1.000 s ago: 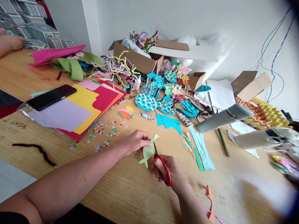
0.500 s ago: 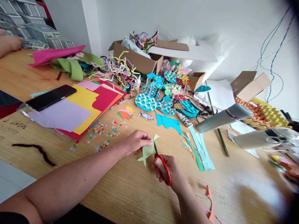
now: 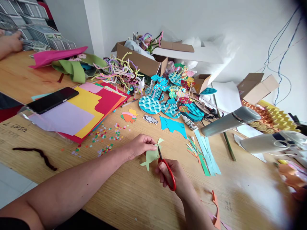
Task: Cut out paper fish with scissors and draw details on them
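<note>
My left hand pinches a light green paper cutout shaped like a fish, just above the wooden table. My right hand grips red-handled scissors, whose blades sit at the right edge of the cutout, near its upper fin. Both hands are close together at the table's front middle.
A stack of coloured sheets with a black phone lies left. Confetti bits, teal paper strips, blue wave cutouts, pipe cleaners, cardboard boxes, a grey flask surround. Another person's hand is far left.
The green cutout has turned slightly, its lower tip shifting left. Both hands stay nearly still. A blurred orange shape has moved at the far right edge.
</note>
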`<state>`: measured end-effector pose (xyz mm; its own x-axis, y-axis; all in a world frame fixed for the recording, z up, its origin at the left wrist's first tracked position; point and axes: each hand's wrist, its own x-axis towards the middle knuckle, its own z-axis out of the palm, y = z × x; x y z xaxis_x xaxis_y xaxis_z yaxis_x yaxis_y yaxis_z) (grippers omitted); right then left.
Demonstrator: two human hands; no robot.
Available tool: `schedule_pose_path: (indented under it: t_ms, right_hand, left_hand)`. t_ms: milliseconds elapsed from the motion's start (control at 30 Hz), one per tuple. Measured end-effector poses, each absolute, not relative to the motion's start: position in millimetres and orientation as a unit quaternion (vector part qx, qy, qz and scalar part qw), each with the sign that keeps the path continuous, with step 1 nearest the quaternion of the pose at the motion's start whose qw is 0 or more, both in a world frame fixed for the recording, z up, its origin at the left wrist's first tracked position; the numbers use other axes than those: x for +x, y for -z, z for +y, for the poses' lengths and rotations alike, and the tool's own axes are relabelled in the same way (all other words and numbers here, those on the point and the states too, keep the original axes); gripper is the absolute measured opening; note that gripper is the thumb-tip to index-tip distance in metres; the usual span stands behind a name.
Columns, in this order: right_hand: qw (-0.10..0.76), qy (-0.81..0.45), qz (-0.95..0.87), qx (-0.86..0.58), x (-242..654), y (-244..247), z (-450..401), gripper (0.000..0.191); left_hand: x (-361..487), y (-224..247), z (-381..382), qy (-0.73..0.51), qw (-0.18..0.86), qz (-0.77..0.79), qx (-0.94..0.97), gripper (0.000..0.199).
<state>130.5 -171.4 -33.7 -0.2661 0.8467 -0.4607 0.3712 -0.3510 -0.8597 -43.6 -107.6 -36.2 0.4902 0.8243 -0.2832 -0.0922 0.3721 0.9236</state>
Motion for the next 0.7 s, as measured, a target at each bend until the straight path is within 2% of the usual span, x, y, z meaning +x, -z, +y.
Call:
schedule_pose_path:
  t_ms: [700]
  right_hand:
    - [0.2, -0.604, -0.538, -0.553, 134.1, 34.2, -171.3, 0.059]
  left_hand:
    - [-43.5, 35.8, -107.3, -0.307, 0.742, 0.387, 0.453, 0.021]
